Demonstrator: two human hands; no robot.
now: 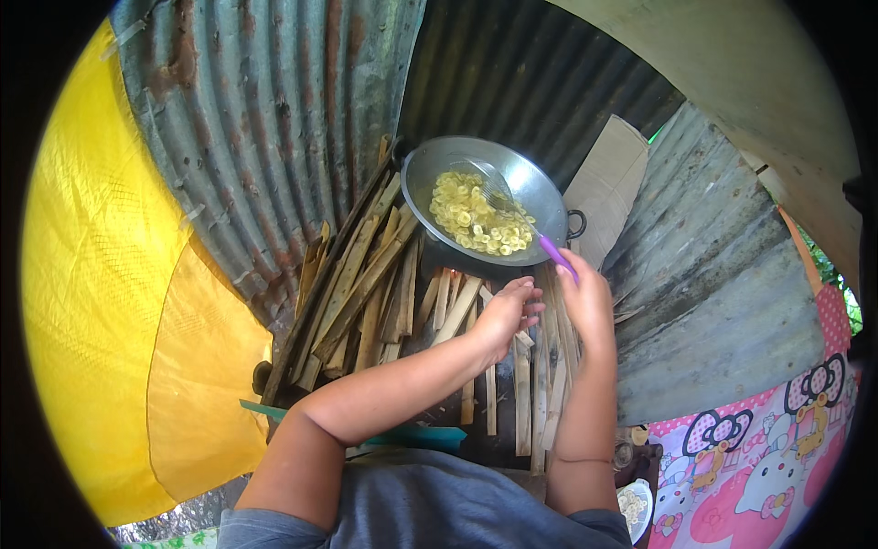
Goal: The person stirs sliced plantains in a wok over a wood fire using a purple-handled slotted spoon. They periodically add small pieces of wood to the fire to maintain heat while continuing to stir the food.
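Observation:
A large metal wok [542,192] sits over a wood fire, its inside shiny. Many thin yellow slices, probably banana [456,206], lie in it in what looks like oil. My right hand [584,291] grips the purple handle [557,257] of a wire skimmer. The skimmer's head [499,195] rests among the slices. In front of the wok's near rim, my left hand [511,312] hangs with loosely curled fingers, holding nothing and apart from the wok.
Split firewood [370,274] leans at the left, and more sticks [528,398] run under the wok. Corrugated metal sheets [254,123] and a cardboard piece [610,185] surround the hearth. A yellow cloth [103,288] hangs left. At lower right is a white bowl [641,497] of pale slices.

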